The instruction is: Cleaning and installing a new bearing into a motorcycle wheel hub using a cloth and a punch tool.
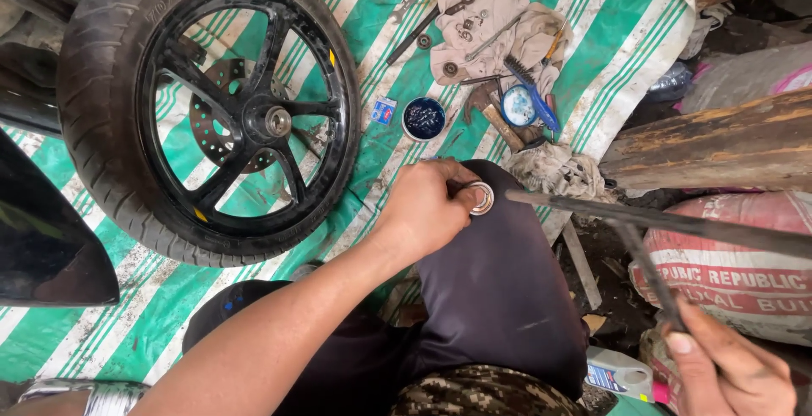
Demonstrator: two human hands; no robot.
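Observation:
My left hand (427, 205) rests on my dark-trousered knee (499, 272) and pinches a small round metal bearing (482, 199) between fingers and thumb. My right hand (723, 365), at the lower right, grips a thin dark metal rod (647, 268) that points up toward the bearing. A second long dark bar (660, 220) crosses from near the bearing to the right edge. A black motorcycle wheel (207, 103) with tyre and brake disc lies flat on the green-and-white striped tarp (626, 52) to the left.
A small round tin of dark grease (423, 118), its blue lid (518, 106), a small blue packet (384, 110) and a cloth (495, 27) with wrenches and small parts lie beyond my knee. A wooden beam (719, 141), a printed sack (744, 276) and a plastic bottle (617, 374) sit right.

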